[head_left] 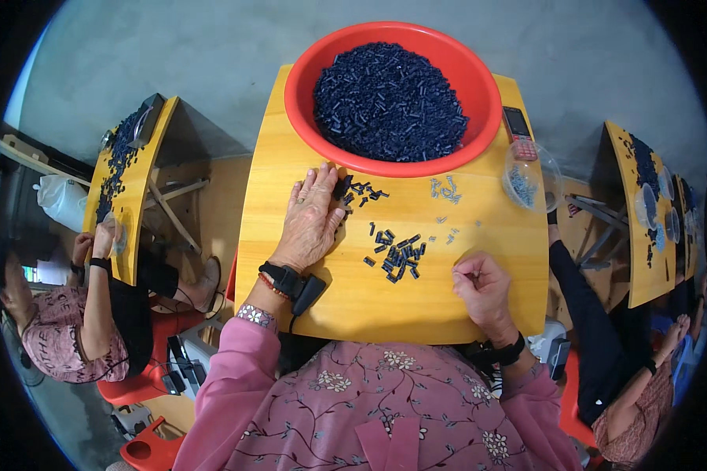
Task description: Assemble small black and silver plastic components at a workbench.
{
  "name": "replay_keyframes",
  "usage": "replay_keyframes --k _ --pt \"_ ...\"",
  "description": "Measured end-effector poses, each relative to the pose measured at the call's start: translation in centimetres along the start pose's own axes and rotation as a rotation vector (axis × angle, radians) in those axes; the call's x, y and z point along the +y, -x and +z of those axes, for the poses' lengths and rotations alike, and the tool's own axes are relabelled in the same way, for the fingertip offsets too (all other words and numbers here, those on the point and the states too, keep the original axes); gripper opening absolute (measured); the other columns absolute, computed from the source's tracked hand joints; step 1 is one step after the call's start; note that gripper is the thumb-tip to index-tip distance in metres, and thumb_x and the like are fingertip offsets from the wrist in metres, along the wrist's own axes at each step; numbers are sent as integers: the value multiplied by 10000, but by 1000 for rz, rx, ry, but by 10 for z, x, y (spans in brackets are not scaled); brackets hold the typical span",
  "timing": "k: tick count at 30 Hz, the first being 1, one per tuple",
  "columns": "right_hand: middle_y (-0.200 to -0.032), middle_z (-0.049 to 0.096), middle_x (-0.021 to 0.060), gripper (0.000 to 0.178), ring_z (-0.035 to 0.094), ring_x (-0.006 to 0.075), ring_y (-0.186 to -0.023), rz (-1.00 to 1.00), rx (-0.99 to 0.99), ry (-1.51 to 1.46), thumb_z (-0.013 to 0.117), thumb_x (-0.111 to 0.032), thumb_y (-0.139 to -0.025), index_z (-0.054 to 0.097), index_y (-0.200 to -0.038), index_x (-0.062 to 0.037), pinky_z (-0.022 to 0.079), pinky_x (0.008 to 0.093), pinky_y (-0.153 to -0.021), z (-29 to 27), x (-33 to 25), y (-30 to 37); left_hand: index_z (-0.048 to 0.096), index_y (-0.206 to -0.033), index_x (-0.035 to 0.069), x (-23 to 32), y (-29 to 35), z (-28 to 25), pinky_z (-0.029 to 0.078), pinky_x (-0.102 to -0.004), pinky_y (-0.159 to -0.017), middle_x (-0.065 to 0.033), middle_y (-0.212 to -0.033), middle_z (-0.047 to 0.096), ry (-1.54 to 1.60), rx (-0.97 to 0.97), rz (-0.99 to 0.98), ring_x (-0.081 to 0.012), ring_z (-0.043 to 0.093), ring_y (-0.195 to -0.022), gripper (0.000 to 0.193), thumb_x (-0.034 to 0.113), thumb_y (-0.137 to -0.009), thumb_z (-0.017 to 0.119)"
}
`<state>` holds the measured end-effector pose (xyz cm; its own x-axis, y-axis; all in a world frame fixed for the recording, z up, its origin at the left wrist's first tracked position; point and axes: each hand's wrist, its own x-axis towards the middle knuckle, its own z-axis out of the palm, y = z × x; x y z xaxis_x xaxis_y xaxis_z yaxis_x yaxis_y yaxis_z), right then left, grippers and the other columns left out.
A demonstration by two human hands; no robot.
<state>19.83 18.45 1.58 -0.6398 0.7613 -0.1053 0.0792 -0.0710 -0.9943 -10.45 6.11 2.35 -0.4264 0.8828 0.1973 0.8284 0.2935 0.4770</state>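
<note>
Right grip (pixel 483 289) near dark pieces (pixel 401 255), basin (pixel 401 166) beyond

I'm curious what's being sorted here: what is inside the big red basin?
The red basin holds a heap of small dark tube-like pieces. The basin's bottom, and whatever lies beneath the top layer, is covered and cannot be seen.

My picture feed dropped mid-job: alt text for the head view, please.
The left hand lies spread on a yellow table beside dark bits; the right hand, grip closed, is near a second pile. Beyond them is a red basin of dark bits; at right, a clear cup of pale bits.
</note>
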Motion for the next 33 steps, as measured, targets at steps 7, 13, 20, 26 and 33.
replay_keyframes --k 7,13,20,26,33 --pt "-820 560 -30 138 525 27 -708 -68 -27 38 607 85 -853 558 -885 -40 444 188 -614 0 5 -2 379 -1447 17 -3 8 0 184 -490 -1176 -194 -1540 325 -57 -49 45 -398 272 -1433 569 210 -941 555" --pt "-812 554 -29 129 516 29 -686 -38 -13 54 608 74 -856 556 -877 -43 437 188 -600 2 3 0 394 -1439 12 7 34 -5 201 -475 -1172 -227 -1538 311 12 -79 52 -388 266 -1441 539 237 -968 531" --pt "-817 560 -26 130 519 26 -690 -52 -15 65 604 76 -855 554 -869 -43 436 182 -602 2 0 -1 434 -1416 14 11 18 -13 275 -443 -1146 -245 -1541 291 196 29 111 -402 303 -1419 527 204 -942 564" --pt "-820 567 -26 139 519 22 -694 -92 -26 78 607 77 -852 554 -868 -51 430 181 -596 1 5 -2 467 -1389 17 13 -2 -9 257 -524 -1121 -198 -1546 310 79 -38 111 -405 353 -1371 568 282 -910 617" --pt "-808 558 -32 137 497 15 -674 -124 -35 137 612 72 -849 555 -854 -53 412 180 -578 -1 7 -3 417 -1437 50 6 -12 2 182 -522 -1163 -167 -1530 354 -68 -100 146 -392 252 -1440 596 410 -971 507"
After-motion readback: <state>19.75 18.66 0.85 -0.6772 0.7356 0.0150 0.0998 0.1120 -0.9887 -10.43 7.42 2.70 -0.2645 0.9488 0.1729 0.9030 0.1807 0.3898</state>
